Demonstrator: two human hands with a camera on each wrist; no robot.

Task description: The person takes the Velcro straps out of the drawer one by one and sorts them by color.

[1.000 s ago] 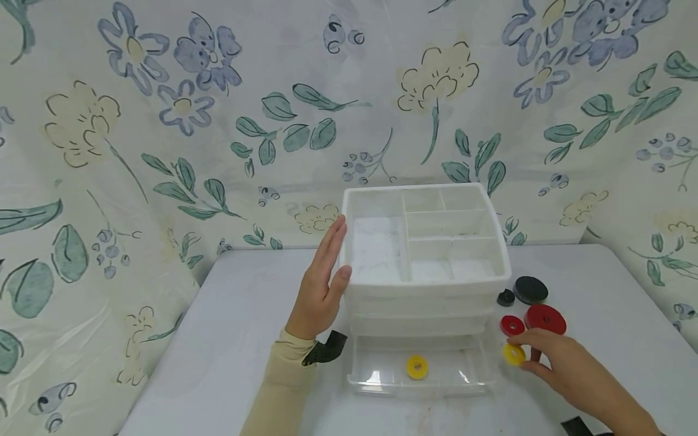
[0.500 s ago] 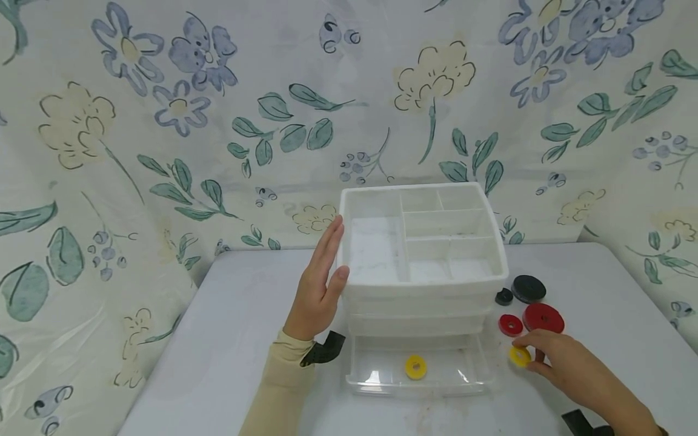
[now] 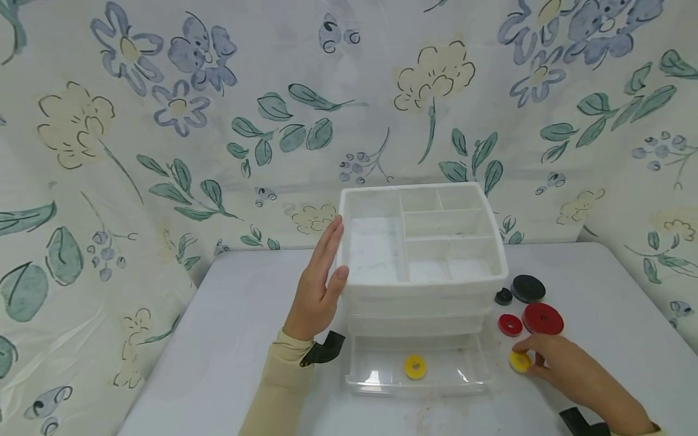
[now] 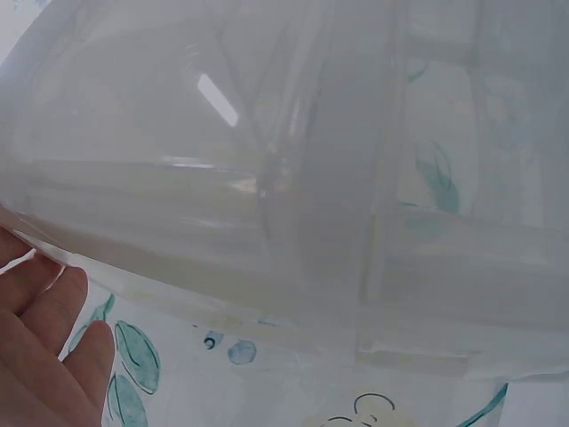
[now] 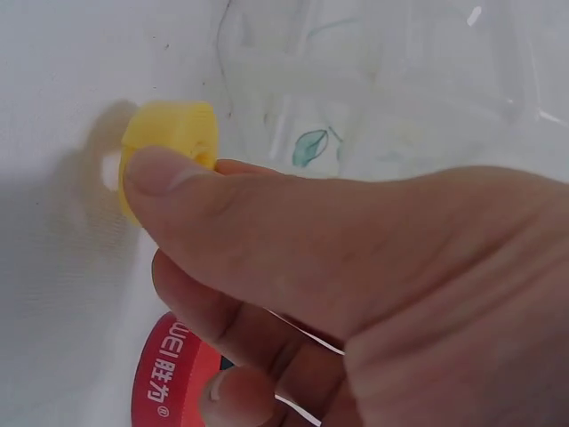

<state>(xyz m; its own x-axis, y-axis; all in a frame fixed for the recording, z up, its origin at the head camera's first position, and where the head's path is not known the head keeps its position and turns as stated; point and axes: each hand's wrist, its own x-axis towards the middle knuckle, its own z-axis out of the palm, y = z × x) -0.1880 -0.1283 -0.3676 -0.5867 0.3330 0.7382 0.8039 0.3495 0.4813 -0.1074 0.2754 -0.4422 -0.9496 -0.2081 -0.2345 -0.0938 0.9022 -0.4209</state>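
In the head view a white plastic drawer organizer [image 3: 425,300] stands mid-table, its clear bottom drawer [image 3: 376,363] pulled out. A yellow tape roll [image 3: 415,367] with a centre hole lies inside that drawer. My left hand [image 3: 316,290] rests with straight fingers against the organizer's left side; the left wrist view shows its fingertips at the translucent wall. To the right of the drawer, my right hand [image 3: 569,372] pinches a second small yellow tape roll [image 5: 173,129] between thumb and fingers, low over the table. The fingers partly cover this roll in the right wrist view.
Just beyond my right hand lie a small red roll [image 3: 510,325] and a larger red roll [image 3: 543,318]. Behind them are a small black roll [image 3: 504,296] and a larger black one [image 3: 529,289]. Flower-patterned sheeting [image 3: 305,133] rises behind the white table [image 3: 218,363].
My right hand has shifted slightly right and toward me, lowering the yellow tape roll toward the table. The left hand and the drawer have stayed where they were.
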